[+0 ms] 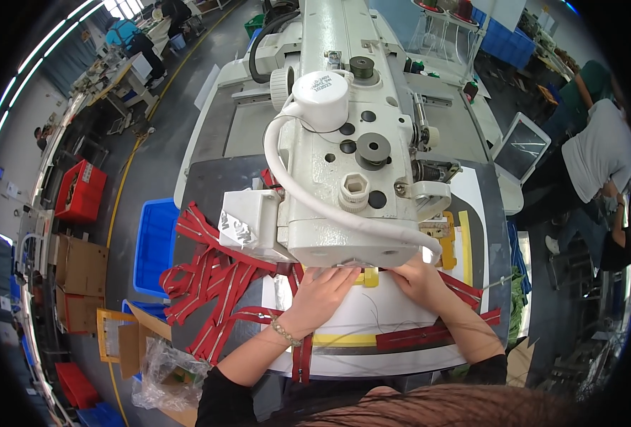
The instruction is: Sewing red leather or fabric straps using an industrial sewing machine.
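My left hand (322,292) lies flat on the white template plate (394,313), fingers reaching under the head of a large white sewing machine (344,156). A bead bracelet circles that wrist. My right hand (419,279) presses down beside it, just under the machine's front edge, next to a small yellow clamp piece (370,279). Red zipper strips (212,277) lie in a loose pile at the left. One red strip (429,334) runs across the plate under my right forearm. What my fingertips touch under the machine is hidden.
A blue plastic bin (155,245) stands left of the table, with cardboard boxes (81,267) and a clear plastic bag (166,370) on the floor. A red crate (81,191) sits farther left. A person in a grey shirt (600,156) bends at the right. Other workers sit far back left.
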The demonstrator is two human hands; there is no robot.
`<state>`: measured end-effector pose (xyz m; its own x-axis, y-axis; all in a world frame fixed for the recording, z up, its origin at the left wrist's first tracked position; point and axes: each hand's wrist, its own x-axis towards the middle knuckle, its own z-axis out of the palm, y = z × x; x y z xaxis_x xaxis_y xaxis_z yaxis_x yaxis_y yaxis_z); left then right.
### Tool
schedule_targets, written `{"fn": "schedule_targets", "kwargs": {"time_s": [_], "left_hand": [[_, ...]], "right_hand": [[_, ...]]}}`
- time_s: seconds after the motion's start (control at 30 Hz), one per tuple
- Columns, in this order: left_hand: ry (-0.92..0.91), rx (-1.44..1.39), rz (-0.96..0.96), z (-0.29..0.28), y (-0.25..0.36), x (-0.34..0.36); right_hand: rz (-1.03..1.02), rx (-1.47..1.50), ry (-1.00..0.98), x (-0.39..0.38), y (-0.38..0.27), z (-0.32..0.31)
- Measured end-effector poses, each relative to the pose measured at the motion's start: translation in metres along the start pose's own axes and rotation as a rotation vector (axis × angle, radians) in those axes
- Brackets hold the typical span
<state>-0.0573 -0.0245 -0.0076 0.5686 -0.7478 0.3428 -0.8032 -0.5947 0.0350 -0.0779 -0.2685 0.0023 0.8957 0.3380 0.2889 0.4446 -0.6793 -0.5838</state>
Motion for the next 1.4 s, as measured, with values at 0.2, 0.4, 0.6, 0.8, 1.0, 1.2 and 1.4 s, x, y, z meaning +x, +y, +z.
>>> {"fn": "schedule_targets", "kwargs": {"time_s": [0.2, 0.4, 0.6, 0.8, 1.0, 1.2, 1.4], "left_hand": [[-0.038, 0.003, -0.007, -0.002, 0.001, 0.003], [-0.062, -0.029, -0.032, 0.0, 0.007, 0.005], [-0.099, 0.118, -0.015, 0.002, 0.013, 0.004], [-0.062, 0.248, -0.042, 0.009, 0.022, 0.004], [0.024, 0.141, -0.081, 0.014, 0.019, 0.002], [0.035, -0.03, -0.031, 0.011, 0.005, 0.001], [0.149, -0.108, -0.059, 0.006, 0.0, -0.001]], "right_hand": [[0.047, 0.005, -0.069, 0.0, -0.002, -0.003], [-0.142, -0.179, -0.017, 0.001, 0.004, 0.006], [-0.277, -0.292, -0.011, 0.001, 0.002, 0.014], [-0.246, -0.267, 0.067, -0.005, -0.019, 0.032], [-0.053, -0.365, 0.148, -0.002, -0.04, 0.047], [-0.072, -0.447, 0.146, 0.002, -0.041, 0.051], [-0.092, -0.498, 0.16, 0.0, -0.04, 0.054]]}}
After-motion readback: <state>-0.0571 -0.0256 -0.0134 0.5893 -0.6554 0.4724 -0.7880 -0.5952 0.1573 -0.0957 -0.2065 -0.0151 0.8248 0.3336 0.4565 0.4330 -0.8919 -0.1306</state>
